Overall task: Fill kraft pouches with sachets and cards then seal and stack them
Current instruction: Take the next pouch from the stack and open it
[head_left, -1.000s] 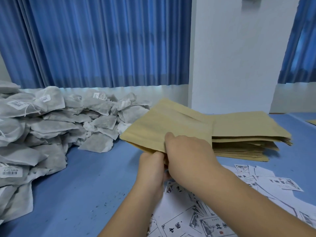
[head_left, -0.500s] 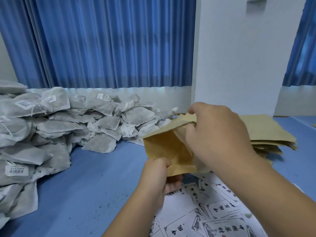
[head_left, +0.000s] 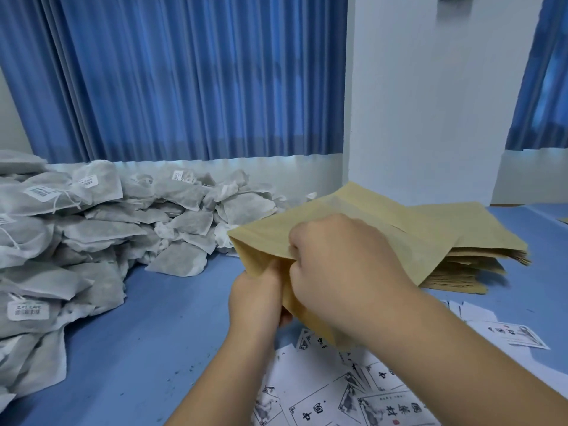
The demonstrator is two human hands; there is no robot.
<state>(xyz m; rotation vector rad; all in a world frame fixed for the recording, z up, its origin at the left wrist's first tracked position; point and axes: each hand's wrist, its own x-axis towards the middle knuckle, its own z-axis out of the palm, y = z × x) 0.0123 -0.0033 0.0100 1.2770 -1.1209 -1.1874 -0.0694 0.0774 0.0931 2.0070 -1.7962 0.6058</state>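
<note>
I hold one kraft pouch (head_left: 381, 222) up over the blue table, its mouth towards me. My left hand (head_left: 256, 298) grips the lower lip of the mouth. My right hand (head_left: 344, 272) pinches the upper lip, fingers curled over the edge, and hides much of the pouch's middle. A heap of grey-white sachets (head_left: 92, 235) with small labels fills the left side. Printed cards (head_left: 353, 398) lie scattered under my forearms. A stack of flat kraft pouches (head_left: 479, 256) sits behind my right hand.
The blue table (head_left: 153, 348) carries dark specks between the sachets and the cards. Blue curtains (head_left: 184, 81) and a white wall pillar (head_left: 430, 103) stand behind. Another card (head_left: 519, 335) lies at the right.
The pouch has swung from nearly upright to a flatter tilt. My right hand has dropped from its top edge to the mouth beside my left hand.
</note>
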